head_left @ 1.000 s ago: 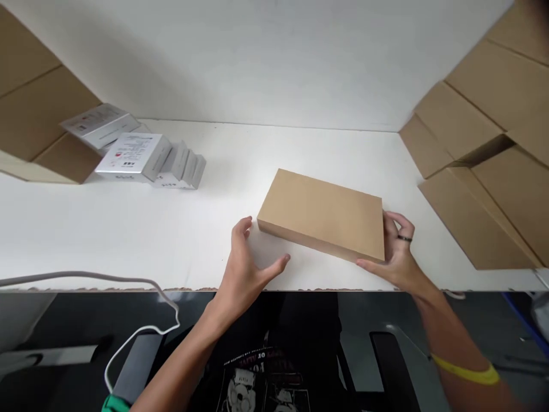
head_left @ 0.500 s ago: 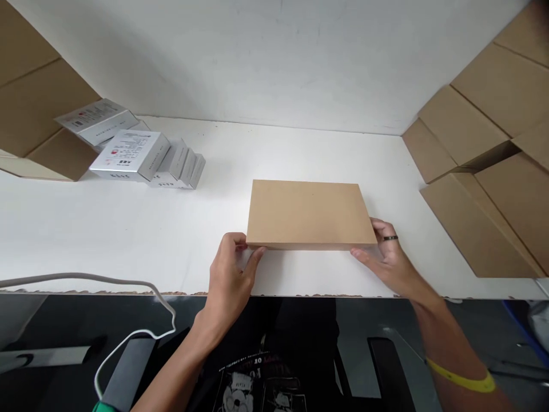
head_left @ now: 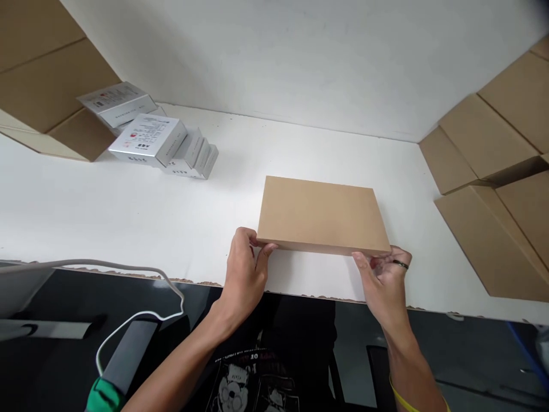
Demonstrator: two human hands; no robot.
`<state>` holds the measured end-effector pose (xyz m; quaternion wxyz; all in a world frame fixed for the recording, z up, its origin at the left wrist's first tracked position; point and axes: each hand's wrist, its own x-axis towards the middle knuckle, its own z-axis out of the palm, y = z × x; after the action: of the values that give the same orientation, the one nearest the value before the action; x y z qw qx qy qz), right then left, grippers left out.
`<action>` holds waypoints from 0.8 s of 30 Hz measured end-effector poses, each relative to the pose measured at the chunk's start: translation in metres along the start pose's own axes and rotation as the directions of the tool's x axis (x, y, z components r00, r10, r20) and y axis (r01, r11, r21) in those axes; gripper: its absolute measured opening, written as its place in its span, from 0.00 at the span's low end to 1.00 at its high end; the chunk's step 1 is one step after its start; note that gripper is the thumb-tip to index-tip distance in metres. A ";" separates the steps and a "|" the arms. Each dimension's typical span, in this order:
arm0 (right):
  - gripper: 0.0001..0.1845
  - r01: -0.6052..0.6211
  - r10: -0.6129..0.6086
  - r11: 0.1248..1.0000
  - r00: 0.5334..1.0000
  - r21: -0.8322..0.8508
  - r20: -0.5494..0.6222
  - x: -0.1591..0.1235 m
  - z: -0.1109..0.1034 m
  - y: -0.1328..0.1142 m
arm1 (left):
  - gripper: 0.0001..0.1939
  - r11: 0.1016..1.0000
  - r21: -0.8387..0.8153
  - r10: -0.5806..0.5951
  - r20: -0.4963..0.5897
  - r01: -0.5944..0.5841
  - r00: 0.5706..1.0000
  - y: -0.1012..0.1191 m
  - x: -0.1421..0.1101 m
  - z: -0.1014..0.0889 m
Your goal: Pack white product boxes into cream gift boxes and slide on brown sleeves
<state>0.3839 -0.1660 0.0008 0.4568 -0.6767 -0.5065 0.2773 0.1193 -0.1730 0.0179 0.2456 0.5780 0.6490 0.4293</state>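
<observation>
Looked down from the head view and found the flat brown box (head_left: pixel 323 214) over the middle stretch of the white bench (head_left: pixel 214 217), nearer its front edge than its back edge. Had the left hand (head_left: pixel 246 272) pinched on the near left corner, with thumb on the front side and fingers curled round the end. Saw the right hand (head_left: pixel 384 283) matching at the near right corner, grasping firmly, with a dark ring (head_left: pixel 400 264) on one finger. Could not tell resting from slightly raised. Spotted small white boxes (head_left: pixel 148 140) heaped toward the back edge, well left, beside the left carton (head_left: pixel 47 80). Caught the right carton (head_left: pixel 489 234) off to the right, and a pale cable (head_left: pixel 86 262) running along the front edge at left, then dropping below.
</observation>
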 end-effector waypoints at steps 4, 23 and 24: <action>0.32 -0.002 0.002 1.000 1.000 0.017 0.030 0.002 -0.003 0.003 | 0.07 0.999 -0.037 0.023 -0.010 -0.024 1.000 -0.001 -0.002 0.001; 0.22 0.363 -0.326 0.912 0.925 -0.191 0.197 0.080 -0.037 -0.072 | 0.08 0.792 -0.518 0.610 0.640 -0.324 0.467 0.047 -0.066 -0.027; 0.19 0.355 -0.338 0.925 0.931 -0.134 0.135 0.072 -0.038 -0.067 | 0.07 0.841 -0.442 0.536 0.600 -0.313 0.594 0.045 -0.052 -0.035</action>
<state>0.4110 -0.1063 0.0839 0.4158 -0.5939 -0.6625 0.1883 0.1259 -0.2337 0.0642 0.4447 0.7929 0.2758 0.3123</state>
